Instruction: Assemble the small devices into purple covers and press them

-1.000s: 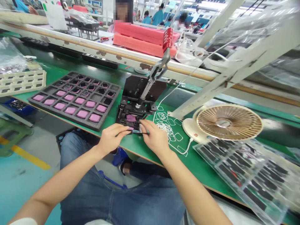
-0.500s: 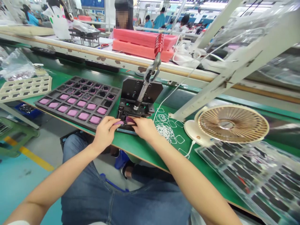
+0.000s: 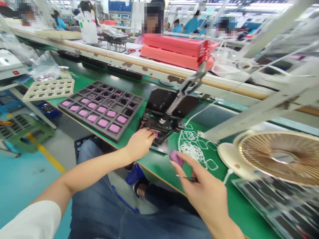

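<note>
My right hand is raised over the table's front edge, pinching a small purple square-shaped piece between thumb and fingertips. A thin dark tool with a light tip also sits in this hand, its kind unclear. My left hand reaches into the front of a black toggle press fixture. Its fingers are closed at another purple piece, mostly hidden by them and the fixture. The fixture's red-handled lever stands up at a slant. Left of it, a dark compartment tray holds several purple pieces and dark ones.
White ring-shaped bands lie heaped right of the fixture. Beyond them are a fan and a clear divided box. A cream tray and plastic bag lie at left. Red foam blocks rest on the shelf behind.
My right hand has drawn back from the fixture, toward me and right, with a purple piece. My left hand has moved its purple piece into the fixture. The view has shifted left.
</note>
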The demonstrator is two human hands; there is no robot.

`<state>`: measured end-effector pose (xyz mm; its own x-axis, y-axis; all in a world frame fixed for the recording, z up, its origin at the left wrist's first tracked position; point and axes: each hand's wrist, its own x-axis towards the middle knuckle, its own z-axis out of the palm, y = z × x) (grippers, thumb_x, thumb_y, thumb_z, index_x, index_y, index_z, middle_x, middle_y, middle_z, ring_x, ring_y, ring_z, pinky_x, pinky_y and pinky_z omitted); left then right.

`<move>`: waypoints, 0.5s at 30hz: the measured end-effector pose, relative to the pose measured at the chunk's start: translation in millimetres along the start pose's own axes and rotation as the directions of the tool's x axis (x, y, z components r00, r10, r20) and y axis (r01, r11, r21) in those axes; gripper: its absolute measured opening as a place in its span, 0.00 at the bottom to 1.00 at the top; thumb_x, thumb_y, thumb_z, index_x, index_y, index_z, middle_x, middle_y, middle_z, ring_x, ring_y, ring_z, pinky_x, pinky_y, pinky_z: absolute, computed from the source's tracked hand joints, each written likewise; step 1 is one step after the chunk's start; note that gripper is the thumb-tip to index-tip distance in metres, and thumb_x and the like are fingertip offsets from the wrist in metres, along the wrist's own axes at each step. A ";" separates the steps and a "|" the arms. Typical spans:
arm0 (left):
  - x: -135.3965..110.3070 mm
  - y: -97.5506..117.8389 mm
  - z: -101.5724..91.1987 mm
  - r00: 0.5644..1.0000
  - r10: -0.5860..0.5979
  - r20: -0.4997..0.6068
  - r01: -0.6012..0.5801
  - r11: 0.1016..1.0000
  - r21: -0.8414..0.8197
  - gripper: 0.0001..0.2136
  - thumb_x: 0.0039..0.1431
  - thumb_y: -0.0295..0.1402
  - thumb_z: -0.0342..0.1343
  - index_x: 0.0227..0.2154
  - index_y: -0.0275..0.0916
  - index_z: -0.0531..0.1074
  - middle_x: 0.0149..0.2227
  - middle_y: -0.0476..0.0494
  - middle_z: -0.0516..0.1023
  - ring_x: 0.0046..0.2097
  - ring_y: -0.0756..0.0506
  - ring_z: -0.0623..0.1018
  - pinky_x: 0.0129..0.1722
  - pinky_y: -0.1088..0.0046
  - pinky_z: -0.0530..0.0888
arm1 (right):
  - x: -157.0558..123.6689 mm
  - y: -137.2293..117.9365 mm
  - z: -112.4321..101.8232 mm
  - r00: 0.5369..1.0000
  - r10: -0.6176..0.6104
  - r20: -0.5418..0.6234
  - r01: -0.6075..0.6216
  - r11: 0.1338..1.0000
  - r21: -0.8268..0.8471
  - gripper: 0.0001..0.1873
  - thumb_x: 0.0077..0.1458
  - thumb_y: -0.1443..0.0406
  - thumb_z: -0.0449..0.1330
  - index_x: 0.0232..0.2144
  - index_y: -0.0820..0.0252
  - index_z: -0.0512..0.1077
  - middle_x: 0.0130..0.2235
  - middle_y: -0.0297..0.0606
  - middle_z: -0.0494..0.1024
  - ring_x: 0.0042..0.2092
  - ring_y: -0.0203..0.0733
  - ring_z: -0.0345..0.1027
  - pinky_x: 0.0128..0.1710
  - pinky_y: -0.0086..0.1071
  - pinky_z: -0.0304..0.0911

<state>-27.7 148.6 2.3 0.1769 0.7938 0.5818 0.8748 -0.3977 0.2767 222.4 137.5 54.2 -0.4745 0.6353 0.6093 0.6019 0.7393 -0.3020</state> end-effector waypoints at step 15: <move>-15.4 16.5 -12.3 0.975 -0.223 -0.022 0.219 0.970 -0.103 0.16 0.74 0.34 0.54 0.59 0.35 0.74 0.56 0.38 0.83 0.59 0.38 0.81 0.55 0.71 0.77 | 259.7 -168.7 202.7 0.802 0.103 0.588 0.003 0.984 -0.176 0.17 0.71 0.67 0.62 0.56 0.78 0.75 0.54 0.69 0.79 0.55 0.61 0.77 0.54 0.44 0.70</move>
<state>-21.6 124.1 7.3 -0.0326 0.8519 0.5227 0.8411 -0.2591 0.4748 -132.6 223.0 114.8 -0.6966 0.7169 0.0266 0.7041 0.6904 -0.1661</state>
